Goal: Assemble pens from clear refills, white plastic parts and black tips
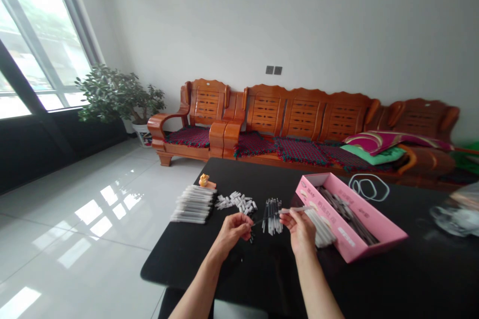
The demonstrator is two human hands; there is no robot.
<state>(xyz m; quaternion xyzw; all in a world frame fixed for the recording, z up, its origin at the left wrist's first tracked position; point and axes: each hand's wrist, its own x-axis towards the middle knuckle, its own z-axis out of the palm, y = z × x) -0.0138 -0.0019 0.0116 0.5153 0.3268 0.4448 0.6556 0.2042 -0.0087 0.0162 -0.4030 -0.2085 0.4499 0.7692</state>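
Observation:
In my right hand is a translucent whitish pen barrel, pinched and lying almost level. My left hand has its fingertips closed on the end of a thin dark pen refill, which reaches toward the barrel's left end. Whether its tip sits inside the barrel is too blurred to tell. Behind and between my hands lies a bunch of dark-and-white refills. Small white caps are heaped beyond my left hand. More white barrels lie beside my right hand.
A stack of whitish pens and a small yellow figurine are at the table's left. The pink box holds long grey sticks. White cord loops and a clear plastic bag lie right. Behind the black table stands a wooden sofa.

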